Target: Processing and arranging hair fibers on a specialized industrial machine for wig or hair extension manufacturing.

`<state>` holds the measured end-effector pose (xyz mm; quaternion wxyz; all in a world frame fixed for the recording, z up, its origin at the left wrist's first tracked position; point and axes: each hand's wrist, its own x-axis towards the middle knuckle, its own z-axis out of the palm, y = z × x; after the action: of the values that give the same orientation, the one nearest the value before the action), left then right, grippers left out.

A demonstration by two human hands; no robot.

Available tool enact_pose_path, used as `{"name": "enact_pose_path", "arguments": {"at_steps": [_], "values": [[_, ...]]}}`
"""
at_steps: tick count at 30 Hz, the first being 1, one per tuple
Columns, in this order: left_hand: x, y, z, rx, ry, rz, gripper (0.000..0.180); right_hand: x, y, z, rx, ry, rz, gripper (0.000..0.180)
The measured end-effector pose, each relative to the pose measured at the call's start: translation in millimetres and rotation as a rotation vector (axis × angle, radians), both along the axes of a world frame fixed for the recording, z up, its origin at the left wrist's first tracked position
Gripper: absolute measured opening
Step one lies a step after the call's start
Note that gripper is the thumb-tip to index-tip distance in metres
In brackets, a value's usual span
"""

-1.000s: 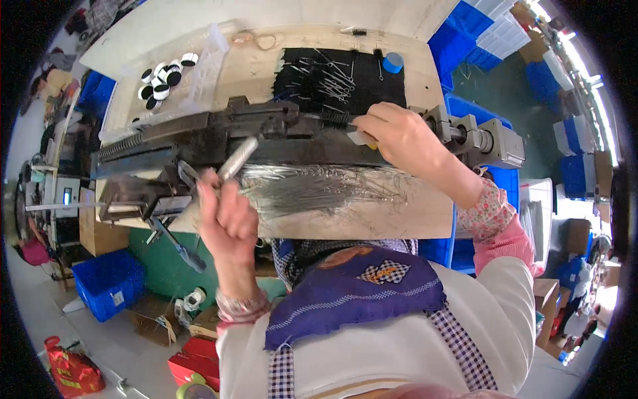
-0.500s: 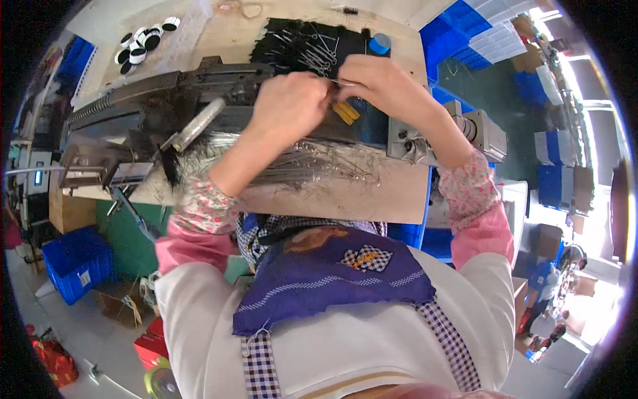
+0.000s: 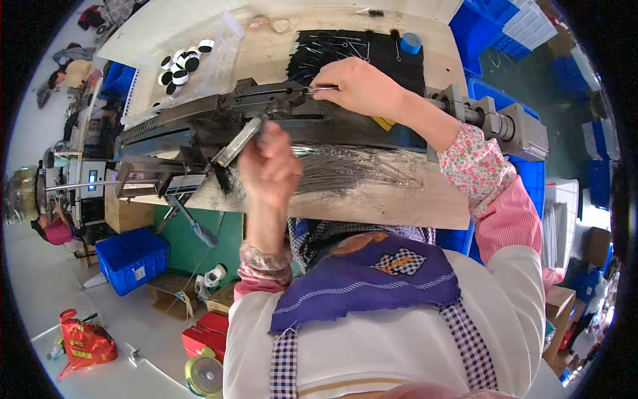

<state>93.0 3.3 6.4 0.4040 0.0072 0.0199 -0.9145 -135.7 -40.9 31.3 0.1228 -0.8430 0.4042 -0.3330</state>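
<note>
My right hand (image 3: 359, 86) is closed, thumb and fingers pinching a thin metal wire piece (image 3: 324, 88) at the right end of the machine's jaw (image 3: 292, 96). My left hand (image 3: 269, 169) is below the jaw, just right of a silvery lever handle (image 3: 240, 141). Its fingers are smeared by motion, and whether they touch the lever is unclear. Beneath the machine, many thin metal wires (image 3: 339, 169) lie in a loose bundle on the wooden bench (image 3: 425, 206). A black cloth (image 3: 412, 72) behind my right hand carries several looped wire brushes (image 3: 362, 50).
A clear tray (image 3: 149, 93) with black-and-white round caps (image 3: 189, 60) stands at the back left. Near the black cloth's far corner is a blue round container (image 3: 411, 44). A metal motor unit (image 3: 518, 130) sits at right. Blue crates (image 3: 133, 259) stand on the floor.
My hands have parted: the left came down beside the lever handle, while the right stayed up at the jaw with the wire piece. The view has shifted, so the bench appears further right.
</note>
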Motion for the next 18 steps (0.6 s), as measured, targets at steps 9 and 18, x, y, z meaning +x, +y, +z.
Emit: {"name": "enact_pose_path", "arguments": {"at_steps": [9,18], "values": [[-24.3,11.8,-30.7,-0.86,-1.547,0.241,0.025,16.4,3.1,-4.9,-0.155,0.079,-0.025,0.013],[116.9,-4.0,-56.2,-0.039,-1.335,0.605,0.041,-10.3,95.2,-49.0,0.186,0.434,-0.665,0.037]]}}
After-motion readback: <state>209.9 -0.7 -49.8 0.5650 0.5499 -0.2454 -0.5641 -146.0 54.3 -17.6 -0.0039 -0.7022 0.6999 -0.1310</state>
